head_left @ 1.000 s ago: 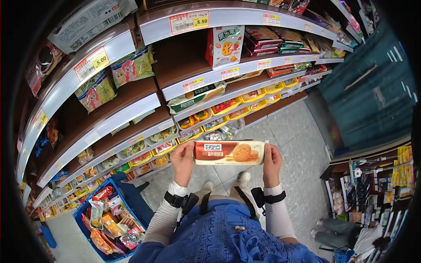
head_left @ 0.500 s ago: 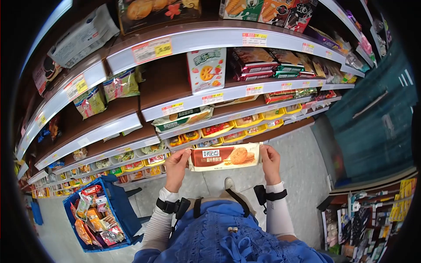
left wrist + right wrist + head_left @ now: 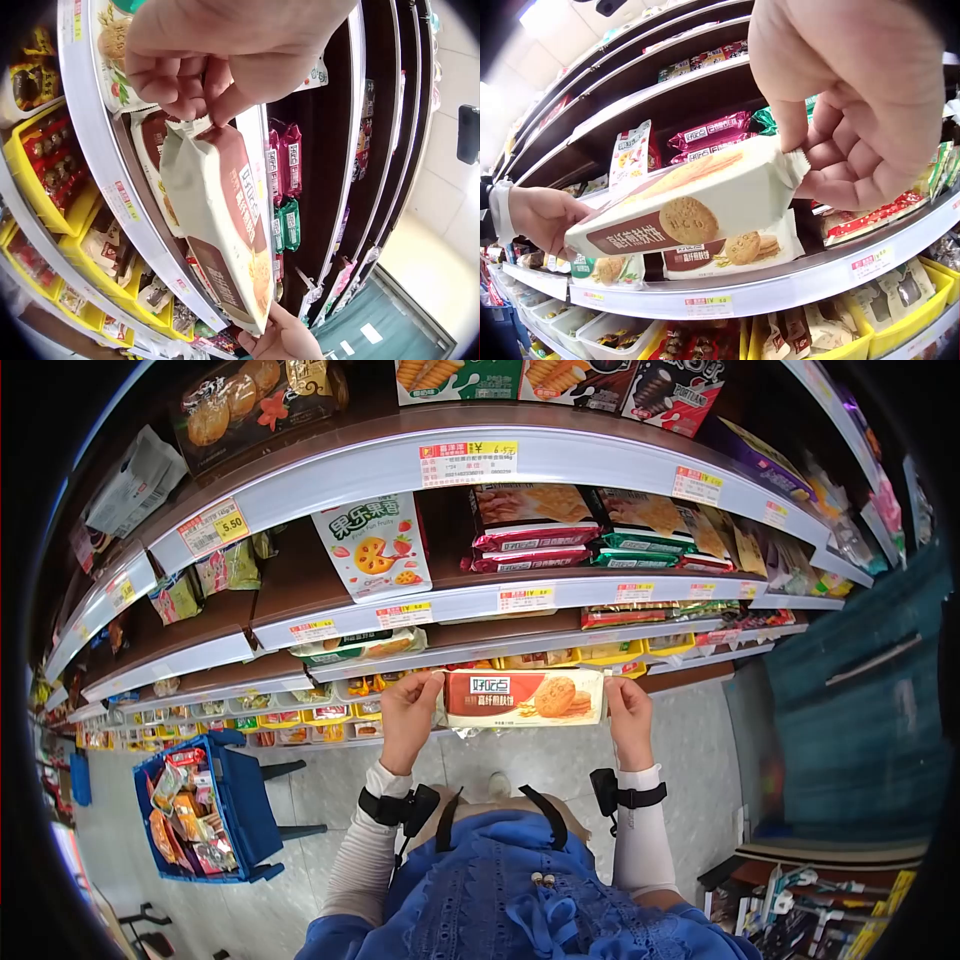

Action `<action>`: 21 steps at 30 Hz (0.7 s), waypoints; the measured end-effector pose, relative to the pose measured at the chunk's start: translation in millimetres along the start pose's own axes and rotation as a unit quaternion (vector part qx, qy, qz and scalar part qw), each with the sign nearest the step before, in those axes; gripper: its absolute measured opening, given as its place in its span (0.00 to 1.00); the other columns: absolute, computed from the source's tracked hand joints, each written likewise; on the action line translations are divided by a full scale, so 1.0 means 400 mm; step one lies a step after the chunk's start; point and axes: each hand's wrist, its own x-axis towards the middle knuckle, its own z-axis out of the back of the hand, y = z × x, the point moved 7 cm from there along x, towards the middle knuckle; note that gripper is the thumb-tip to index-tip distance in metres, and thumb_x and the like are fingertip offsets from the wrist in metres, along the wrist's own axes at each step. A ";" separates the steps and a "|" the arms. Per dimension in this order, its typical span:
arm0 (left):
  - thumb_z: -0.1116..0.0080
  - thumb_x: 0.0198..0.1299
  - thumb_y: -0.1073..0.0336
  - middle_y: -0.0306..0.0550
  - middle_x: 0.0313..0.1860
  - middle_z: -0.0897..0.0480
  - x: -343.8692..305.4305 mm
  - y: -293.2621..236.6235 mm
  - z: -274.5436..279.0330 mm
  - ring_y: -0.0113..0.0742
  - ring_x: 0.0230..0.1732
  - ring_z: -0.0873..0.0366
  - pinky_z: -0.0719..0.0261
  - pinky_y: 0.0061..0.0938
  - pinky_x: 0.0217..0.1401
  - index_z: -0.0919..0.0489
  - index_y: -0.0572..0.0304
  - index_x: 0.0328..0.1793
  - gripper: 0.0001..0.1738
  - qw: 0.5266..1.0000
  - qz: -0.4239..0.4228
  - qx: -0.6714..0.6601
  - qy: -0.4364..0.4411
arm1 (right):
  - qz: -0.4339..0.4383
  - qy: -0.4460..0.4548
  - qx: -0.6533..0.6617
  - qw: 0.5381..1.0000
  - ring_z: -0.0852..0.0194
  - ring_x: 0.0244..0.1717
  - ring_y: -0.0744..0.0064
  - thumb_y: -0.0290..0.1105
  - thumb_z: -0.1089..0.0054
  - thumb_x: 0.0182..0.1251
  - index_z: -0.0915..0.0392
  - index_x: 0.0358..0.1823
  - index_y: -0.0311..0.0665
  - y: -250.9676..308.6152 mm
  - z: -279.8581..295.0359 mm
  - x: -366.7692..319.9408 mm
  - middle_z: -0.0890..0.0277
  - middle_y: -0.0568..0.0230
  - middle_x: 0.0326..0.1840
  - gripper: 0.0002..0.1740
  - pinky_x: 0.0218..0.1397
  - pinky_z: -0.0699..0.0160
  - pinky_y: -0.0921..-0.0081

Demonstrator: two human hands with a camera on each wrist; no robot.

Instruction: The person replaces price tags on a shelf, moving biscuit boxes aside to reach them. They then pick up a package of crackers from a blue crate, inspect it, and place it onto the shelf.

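Observation:
A long pack of biscuits [image 3: 525,698], cream and dark red with biscuits pictured on it, is held level in front of the body. The left hand [image 3: 408,720] pinches its left end and the right hand [image 3: 630,725] its right end. In the left wrist view, thumb and fingers grip the crimped end of the pack [image 3: 217,202]. Seen from the right wrist, the right thumb and fingers pinch the other crimped end. Behind it, on the shelf, lies a similar brown-and-cream biscuit pack [image 3: 739,255], beside a green-and-white pack [image 3: 611,270].
Curved shelves with price labels [image 3: 470,460] stand ahead, bearing a white fruit-printed box [image 3: 375,550] and red packs [image 3: 530,525]. Yellow bins [image 3: 862,330] run below. On the floor at left stands a blue basket cart [image 3: 250,800] full of snacks. A teal panel [image 3: 860,710] borders the right.
The shelves and the blue cart have slid left in the head view, and the upper shelf shows more. Both hands keep holding the biscuit pack by its ends.

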 end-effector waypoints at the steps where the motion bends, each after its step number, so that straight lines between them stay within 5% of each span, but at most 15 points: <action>1: 0.42 0.63 0.66 0.29 0.24 0.23 0.002 0.001 -0.004 0.12 0.23 0.34 0.39 0.11 0.23 0.17 0.67 0.39 0.10 1.000 0.001 -0.007 -0.005 | -0.006 0.002 0.000 1.000 0.37 0.30 0.89 0.32 0.46 0.70 0.22 0.37 0.30 -0.002 0.001 0.014 0.26 0.76 0.30 0.11 0.33 0.35 0.88; 21: 0.42 0.63 0.66 0.32 0.22 0.22 0.110 -0.009 -0.015 0.14 0.20 0.33 0.38 0.14 0.20 0.18 0.67 0.38 0.09 0.999 0.016 0.033 0.030 | 0.007 -0.029 0.033 0.999 0.33 0.32 0.89 0.31 0.47 0.70 0.21 0.37 0.29 -0.023 -0.036 0.098 0.24 0.74 0.30 0.11 0.36 0.31 0.87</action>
